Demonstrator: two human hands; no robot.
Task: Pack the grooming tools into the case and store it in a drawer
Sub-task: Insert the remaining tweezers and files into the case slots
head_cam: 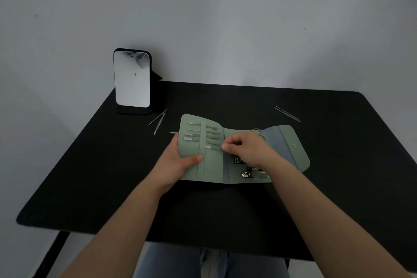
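One green case lay open mid-bench, long axis left-right. Five tools sat in its left loops, pointing sideways; the right hand's fingers pinched the fifth. The left hand gripped its left edge. Four loose tools: two left, two right.

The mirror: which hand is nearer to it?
Left. The left hand grips the case's left edge, on the mirror's side. The right hand is over the case's middle, farther right.
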